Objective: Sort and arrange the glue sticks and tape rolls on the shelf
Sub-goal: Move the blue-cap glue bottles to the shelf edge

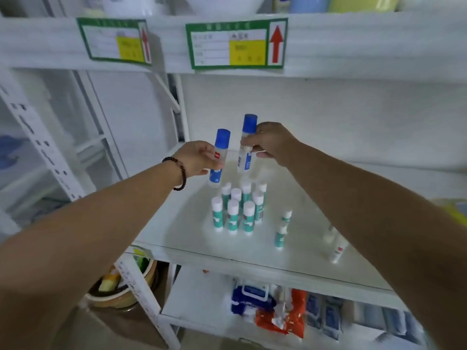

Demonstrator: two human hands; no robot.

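Note:
My left hand (195,159) grips a blue-capped liquid glue bottle (219,152) upright, its base near the white shelf (290,258). Just to the right, my right hand (270,144) pinches a second blue-capped glue bottle (247,142), held higher above the shelf. Below both stands a tight cluster of several teal glue sticks with white caps (238,210). Two smaller teal glue sticks (283,229) stand apart to the right. Two white glue sticks (336,245) stand near my right forearm. No tape roll is visible.
A shelf beam above carries two green labels with red arrows (237,44). The lower shelf holds blue and orange packets (267,306). A bowl of items (121,289) sits on the floor at the left beside the perforated white upright (141,294).

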